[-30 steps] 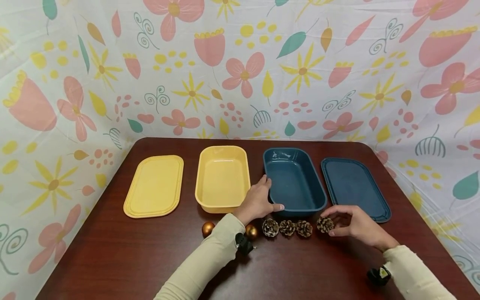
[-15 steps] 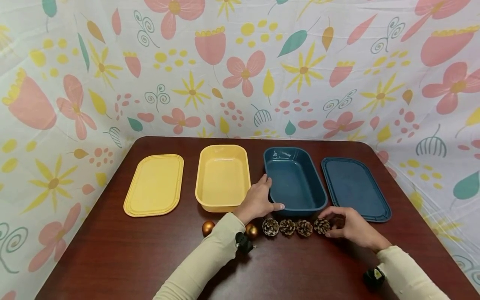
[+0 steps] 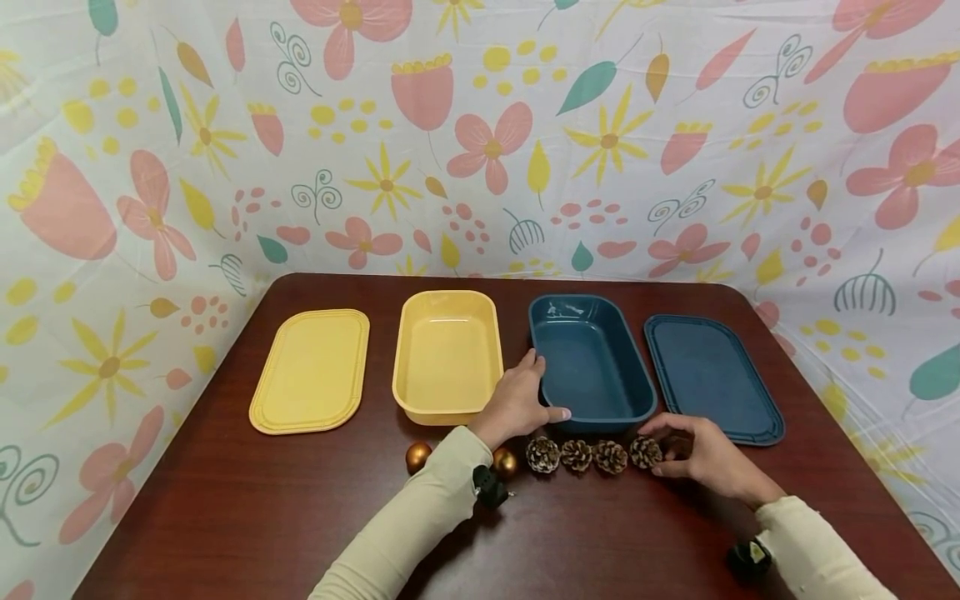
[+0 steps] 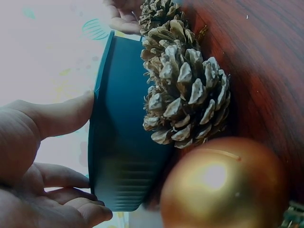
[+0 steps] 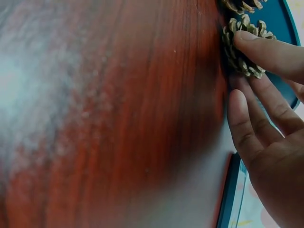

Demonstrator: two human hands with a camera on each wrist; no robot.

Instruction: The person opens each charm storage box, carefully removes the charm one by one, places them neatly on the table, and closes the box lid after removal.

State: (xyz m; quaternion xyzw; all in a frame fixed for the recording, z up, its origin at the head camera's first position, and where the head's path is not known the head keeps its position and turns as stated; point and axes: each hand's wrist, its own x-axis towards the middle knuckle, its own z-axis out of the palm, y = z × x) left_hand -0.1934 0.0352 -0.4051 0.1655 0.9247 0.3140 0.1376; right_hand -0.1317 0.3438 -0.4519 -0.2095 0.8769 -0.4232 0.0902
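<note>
My left hand [image 3: 513, 403] rests on the near left corner of a dark blue rectangular dish [image 3: 588, 367]. Its thumb touches the front rim and its fingers lie along the left side, as the left wrist view also shows. My right hand [image 3: 708, 458] holds the rightmost pinecone [image 3: 645, 452] between thumb and fingers, down at the table. In the right wrist view the thumb lies over this pinecone [image 5: 249, 66]. More pinecones [image 3: 576, 456] continue the row to the left, just in front of the dish. A copper-gold ball [image 3: 505, 463] sits at that row's left end.
Left of the blue dish stands a yellow dish [image 3: 447, 354]. A yellow lid [image 3: 311, 371] lies at the far left and a blue lid [image 3: 712, 375] at the right. Another copper ball [image 3: 417, 457] shows beside my left sleeve [image 3: 420, 508], which hides part of the table.
My right hand has moved slightly left with its pinecone, bringing it closer to the other pinecones. The left hand has stayed on the blue dish.
</note>
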